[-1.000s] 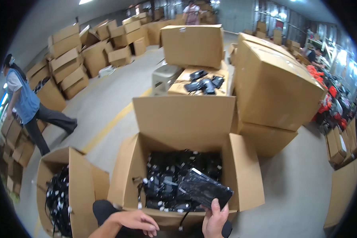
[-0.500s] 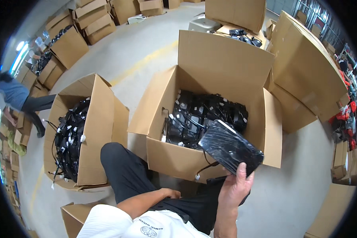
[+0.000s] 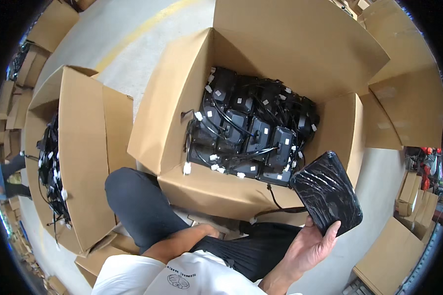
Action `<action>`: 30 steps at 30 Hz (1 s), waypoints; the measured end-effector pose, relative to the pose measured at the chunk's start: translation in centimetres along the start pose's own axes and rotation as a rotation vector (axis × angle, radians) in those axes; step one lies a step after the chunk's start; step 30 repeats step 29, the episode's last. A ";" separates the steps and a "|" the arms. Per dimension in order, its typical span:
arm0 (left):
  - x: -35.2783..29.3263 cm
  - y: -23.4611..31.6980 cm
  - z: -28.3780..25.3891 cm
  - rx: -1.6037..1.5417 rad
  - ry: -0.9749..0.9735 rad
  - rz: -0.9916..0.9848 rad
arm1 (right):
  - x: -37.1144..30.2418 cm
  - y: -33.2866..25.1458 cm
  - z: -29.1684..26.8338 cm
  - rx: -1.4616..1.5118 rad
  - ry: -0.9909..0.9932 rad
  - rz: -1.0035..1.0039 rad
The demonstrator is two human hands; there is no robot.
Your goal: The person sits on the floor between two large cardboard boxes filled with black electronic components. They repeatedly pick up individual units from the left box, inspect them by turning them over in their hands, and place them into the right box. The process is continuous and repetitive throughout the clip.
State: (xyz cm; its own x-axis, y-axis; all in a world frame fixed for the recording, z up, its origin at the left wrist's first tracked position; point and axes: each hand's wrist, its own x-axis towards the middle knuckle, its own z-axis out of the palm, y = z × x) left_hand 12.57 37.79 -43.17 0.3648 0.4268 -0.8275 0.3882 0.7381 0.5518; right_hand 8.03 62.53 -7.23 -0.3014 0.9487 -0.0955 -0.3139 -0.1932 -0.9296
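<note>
Black wrapped device [image 3: 326, 191], seemingly lower than before, in right hand [image 3: 307, 248].

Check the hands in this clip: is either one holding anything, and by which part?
The right hand holds a flat black plastic-wrapped device by its lower end, fingers behind it. The left hand rests near the lap, apparently holding nothing.

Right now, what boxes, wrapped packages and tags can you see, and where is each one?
Open cardboard box: centre, brown, full of black devices.
White tags: small squares on the devices' cables.
Wrapped black slab: flat, glossy film, in the right hand.
Second open cardboard box: left, brown, holding black cables.
</note>
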 end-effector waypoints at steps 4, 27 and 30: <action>-3.7 -0.6 -3.4 0.070 0.066 0.065 | 2.8 0.5 1.8 -0.057 0.012 0.034; -55.8 -29.3 2.7 -0.498 1.934 -0.877 | -1.3 6.8 -1.9 -0.402 -0.264 -0.022; -52.9 -32.0 2.1 -0.341 1.744 -0.881 | -2.2 6.1 -1.0 -0.162 -0.176 0.114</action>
